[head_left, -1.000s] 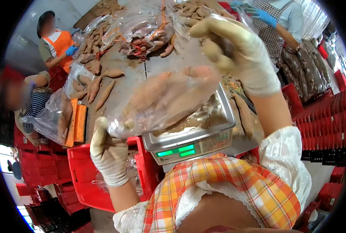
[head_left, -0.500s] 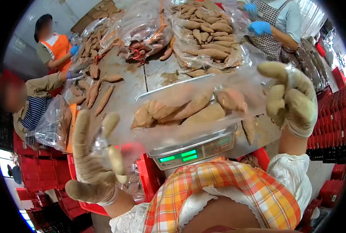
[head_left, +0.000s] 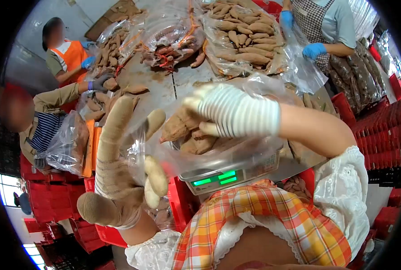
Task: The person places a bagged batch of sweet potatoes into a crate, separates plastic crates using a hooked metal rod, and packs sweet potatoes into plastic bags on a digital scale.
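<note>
Splaying left hand [head_left: 118,177] at clear bag [head_left: 232,150] — cupping right hand [head_left: 234,110] over sweet potatoes [head_left: 181,124] above the scale [head_left: 215,180] — can't tell whether gripping with either.

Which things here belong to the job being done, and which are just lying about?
Seemingly part of the job:
left hand
right hand, over sweet potatoes
clear plastic bag
scale

Probably lying about:
stacked red crates, at right
tied bag, beyond the scale

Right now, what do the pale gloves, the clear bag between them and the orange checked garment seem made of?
Pale gloves: probably knitted fabric, matt, visibly ribbed. Clear bag: likely thin plastic film, glossy, see-through and creased. Checked garment: apparently cloth, matt, softly folded; fibre unclear.
</note>
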Motion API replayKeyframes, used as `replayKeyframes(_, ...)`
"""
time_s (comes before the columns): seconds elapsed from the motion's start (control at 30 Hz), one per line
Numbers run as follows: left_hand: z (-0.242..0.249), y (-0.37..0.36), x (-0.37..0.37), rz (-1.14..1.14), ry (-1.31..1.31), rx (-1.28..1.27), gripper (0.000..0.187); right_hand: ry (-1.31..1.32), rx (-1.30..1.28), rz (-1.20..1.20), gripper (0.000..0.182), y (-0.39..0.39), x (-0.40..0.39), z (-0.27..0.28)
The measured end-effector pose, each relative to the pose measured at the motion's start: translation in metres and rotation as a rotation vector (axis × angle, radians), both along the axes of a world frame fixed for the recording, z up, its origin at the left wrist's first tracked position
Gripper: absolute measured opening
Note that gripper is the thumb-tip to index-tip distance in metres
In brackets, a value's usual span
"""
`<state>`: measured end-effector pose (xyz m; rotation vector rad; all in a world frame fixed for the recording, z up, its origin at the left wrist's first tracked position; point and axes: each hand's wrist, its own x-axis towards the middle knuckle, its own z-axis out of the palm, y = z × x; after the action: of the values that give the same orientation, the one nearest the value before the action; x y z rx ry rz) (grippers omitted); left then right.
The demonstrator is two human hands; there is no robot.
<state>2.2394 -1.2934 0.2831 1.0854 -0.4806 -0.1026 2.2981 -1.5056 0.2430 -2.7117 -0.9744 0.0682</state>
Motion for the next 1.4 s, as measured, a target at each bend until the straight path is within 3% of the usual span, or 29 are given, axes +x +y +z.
replayKeyframes(0.1,-0.004,0.005,0.000,0.006,0.009,0.019,0.117,0.149,0.087,0.000,0.072,-0.019,0.042,-0.047)
replayKeyframes(0.27,-0.005,0.014,0.006,-0.003,-0.004,0.067,0.114,0.317,0.260,0.002,0.072,-0.035,0.053,-0.061)
replayKeyframes(0.33,-0.006,0.012,0.005,0.039,0.002,0.044,0.112,0.592,0.424,-0.113,0.069,-0.038,0.041,-0.042)
replayKeyframes(0.4,-0.007,0.014,0.006,-0.022,-0.003,0.033,0.110,0.620,0.413,-0.130,0.068,-0.045,0.033,-0.048)
replayKeyframes(0.47,-0.011,0.010,0.005,0.053,0.016,0.016,0.109,0.724,0.548,-0.306,0.068,-0.049,0.005,-0.033)
replayKeyframes(0.53,-0.014,0.012,0.003,0.050,0.024,-0.025,0.108,0.762,0.477,-0.361,0.066,-0.056,-0.010,-0.024)
replayKeyframes(0.63,-0.017,0.013,0.000,0.013,0.041,-0.013,0.107,1.103,0.888,-0.363,0.061,-0.075,-0.024,-0.063)
replayKeyframes(0.67,-0.017,0.013,-0.002,0.020,0.041,0.011,0.108,1.107,0.893,-0.370,0.061,-0.074,-0.030,-0.060)
replayKeyframes(0.7,-0.017,0.012,-0.002,0.026,0.040,0.034,0.108,1.227,1.072,-0.455,0.059,-0.070,-0.038,-0.052)
replayKeyframes(0.8,-0.017,0.005,-0.009,0.094,0.050,0.082,0.109,1.354,1.158,-0.702,0.056,-0.080,-0.043,-0.063)
replayKeyframes(0.87,-0.014,0.002,-0.012,0.137,0.111,0.086,0.115,1.525,1.085,-0.751,0.060,-0.081,-0.044,-0.058)
replayKeyframes(0.93,-0.013,0.002,-0.014,0.194,0.168,0.093,0.121,1.564,1.053,-0.757,0.065,-0.083,-0.042,-0.065)
replayKeyframes(1.0,-0.014,0.005,-0.014,0.183,0.152,0.143,0.120,1.722,1.124,-0.777,0.058,-0.088,-0.039,-0.078)
replayKeyframes(1.23,-0.019,0.003,-0.013,0.143,0.143,0.131,0.113,1.660,1.123,-0.789,0.064,-0.088,-0.046,-0.068)
replayKeyframes(1.3,-0.017,0.005,-0.015,0.191,0.157,0.249,0.109,1.745,1.142,-0.632,0.067,-0.084,-0.048,-0.071)
replayKeyframes(1.4,-0.024,0.010,-0.015,0.209,0.140,0.261,0.106,1.821,1.199,-0.689,0.066,-0.078,-0.050,-0.062)
